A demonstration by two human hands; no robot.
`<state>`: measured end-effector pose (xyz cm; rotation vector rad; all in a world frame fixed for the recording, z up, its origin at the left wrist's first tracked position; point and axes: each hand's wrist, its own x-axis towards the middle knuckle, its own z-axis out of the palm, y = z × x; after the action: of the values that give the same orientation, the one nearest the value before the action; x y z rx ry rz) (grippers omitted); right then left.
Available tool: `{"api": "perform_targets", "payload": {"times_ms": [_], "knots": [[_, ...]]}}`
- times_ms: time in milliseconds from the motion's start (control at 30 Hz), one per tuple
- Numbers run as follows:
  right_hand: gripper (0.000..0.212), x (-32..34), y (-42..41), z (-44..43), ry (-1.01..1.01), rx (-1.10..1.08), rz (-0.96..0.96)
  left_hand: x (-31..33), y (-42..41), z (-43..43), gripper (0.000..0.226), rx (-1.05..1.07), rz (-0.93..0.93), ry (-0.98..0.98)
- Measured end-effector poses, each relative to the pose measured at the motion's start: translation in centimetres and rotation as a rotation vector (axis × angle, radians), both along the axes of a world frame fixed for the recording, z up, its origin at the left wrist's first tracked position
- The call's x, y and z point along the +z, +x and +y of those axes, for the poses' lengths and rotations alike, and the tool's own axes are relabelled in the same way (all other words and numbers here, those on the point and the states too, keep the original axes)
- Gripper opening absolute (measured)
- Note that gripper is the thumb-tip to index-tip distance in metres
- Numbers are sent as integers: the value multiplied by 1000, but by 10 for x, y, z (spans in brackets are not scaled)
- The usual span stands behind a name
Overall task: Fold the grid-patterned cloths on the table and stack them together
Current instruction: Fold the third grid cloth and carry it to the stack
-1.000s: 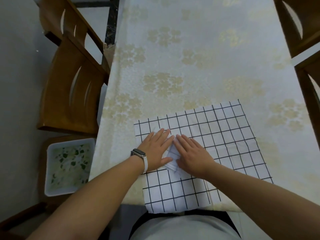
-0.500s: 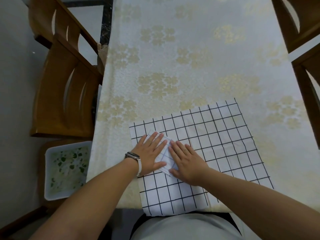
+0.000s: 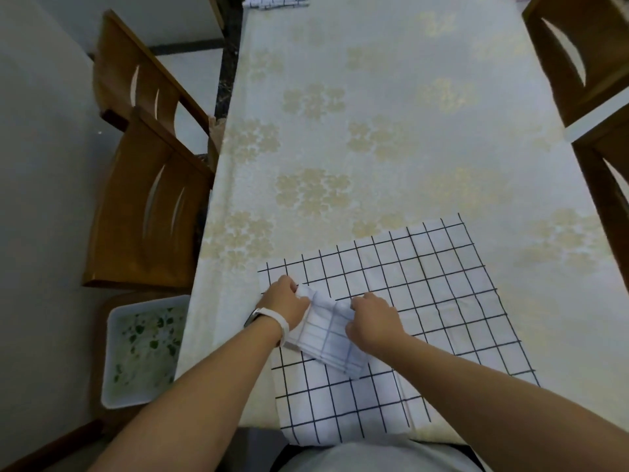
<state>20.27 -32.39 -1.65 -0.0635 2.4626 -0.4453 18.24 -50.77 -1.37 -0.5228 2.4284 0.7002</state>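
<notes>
A small folded grid-patterned cloth [image 3: 328,338] lies on top of a large white cloth with black grid lines [image 3: 425,301], which is spread flat at the table's near edge. My left hand [image 3: 284,299] grips the folded cloth's far left corner. My right hand [image 3: 372,320] pinches its far right edge. The far edge of the folded cloth is lifted off the spread cloth. At the far end of the table lies another grid-patterned cloth [image 3: 275,1], mostly cut off by the frame.
The table wears a cream floral tablecloth [image 3: 374,131]. Wooden chairs [image 3: 149,185] stand at the left and wooden chairs [image 3: 585,63] at the right. A white tray with green leaf print [image 3: 143,349] sits on a stool at the lower left.
Both hands went from pressing flat on the folded cloth to closing on its far edge and lifting it. The view tilted up, showing more of the far table.
</notes>
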Motion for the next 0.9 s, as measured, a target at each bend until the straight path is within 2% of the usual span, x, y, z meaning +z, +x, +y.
{"api": "perform_targets", "payload": {"times_ms": [67, 267, 333, 433, 533, 633, 900], "knots": [[4, 2, 1, 3, -98, -111, -61, 4, 1, 4, 13, 13, -28, -5], [1, 7, 0, 37, -595, -526, -235, 15, 18, 16, 21, 240, 77, 196], [3, 11, -3, 49, -743, -684, -293, 20, 23, 21, 17, 327, 113, 233], [16, 17, -6, 64, -942, -846, -499, 27, 30, 26, 15, 568, 136, 359], [23, 22, -8, 75, -986, -798, -621, 35, 39, 36, 14, 778, 181, 534], [25, 25, -9, 85, -993, -746, -614, 45, 47, 48, 25, 884, 200, 666], [15, 53, 1, 103, -1029, -831, -450, 61, 62, 63, 24, 818, 222, 840]]}}
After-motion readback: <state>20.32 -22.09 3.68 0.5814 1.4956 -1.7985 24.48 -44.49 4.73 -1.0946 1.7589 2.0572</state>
